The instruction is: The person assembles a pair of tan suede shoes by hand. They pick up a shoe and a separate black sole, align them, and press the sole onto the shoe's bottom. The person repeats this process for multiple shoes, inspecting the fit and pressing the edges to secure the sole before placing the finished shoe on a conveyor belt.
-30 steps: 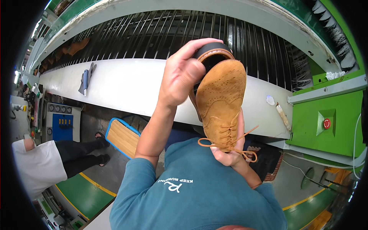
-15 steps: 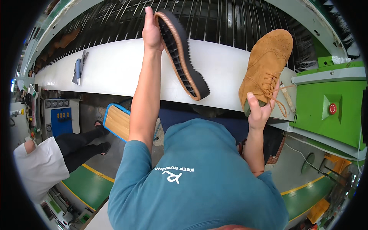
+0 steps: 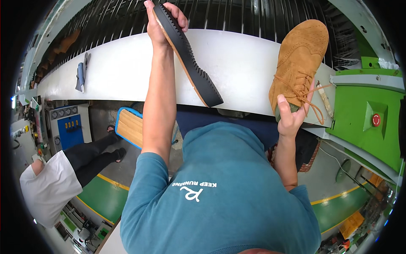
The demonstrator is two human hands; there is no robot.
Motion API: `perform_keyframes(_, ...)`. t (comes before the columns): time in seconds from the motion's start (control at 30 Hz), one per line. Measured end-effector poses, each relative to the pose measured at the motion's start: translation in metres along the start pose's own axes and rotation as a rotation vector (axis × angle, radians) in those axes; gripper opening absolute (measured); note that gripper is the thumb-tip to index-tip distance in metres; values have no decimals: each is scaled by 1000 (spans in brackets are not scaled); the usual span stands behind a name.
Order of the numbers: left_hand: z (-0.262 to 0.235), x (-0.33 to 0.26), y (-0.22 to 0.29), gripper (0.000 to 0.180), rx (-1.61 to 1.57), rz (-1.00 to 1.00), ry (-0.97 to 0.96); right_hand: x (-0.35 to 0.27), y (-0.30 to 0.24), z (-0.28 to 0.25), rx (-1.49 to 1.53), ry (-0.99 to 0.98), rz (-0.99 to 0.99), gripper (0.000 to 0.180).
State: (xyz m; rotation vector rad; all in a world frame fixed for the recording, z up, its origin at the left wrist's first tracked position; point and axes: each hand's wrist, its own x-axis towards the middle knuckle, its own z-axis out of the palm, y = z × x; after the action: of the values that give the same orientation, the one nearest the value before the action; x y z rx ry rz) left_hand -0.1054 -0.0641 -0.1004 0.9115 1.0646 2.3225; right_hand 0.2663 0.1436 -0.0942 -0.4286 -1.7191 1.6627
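Holding the black sole [image 3: 186,53] up high, the left hand [image 3: 163,21] grips its end tight. The right hand [image 3: 289,116] squeezes the tan shoe [image 3: 300,59] by its heel. Lining both up straight would help them fit.

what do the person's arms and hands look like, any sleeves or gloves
Both arms are bare from the short sleeves of a teal T-shirt down. The left hand and right hand wear no gloves, and no watch, ring or wristband shows. The shirt carries a small white printed logo and lettering on the chest.
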Motion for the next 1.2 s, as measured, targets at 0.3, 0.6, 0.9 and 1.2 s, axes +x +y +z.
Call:
perform_keyframes(0.3, 26, 10, 5, 87, 174, -111, 373, 1, 0, -1, -32, -6, -18, 106)
perform_keyframes(0.6, 71, 27, 28, 50, 1166, -45, 399, 3, 1, 0, -36, 2, -11, 106)
perform_keyframes(0.9, 59, 60, 21, 37, 1032, -430, 313, 5, 11, -11, -66, -10, 1, 103)
perform_keyframes(1.2, 65, 61, 22, 37, 1099, -194, 161, 5, 13, -14, -50, 2, 19, 100)
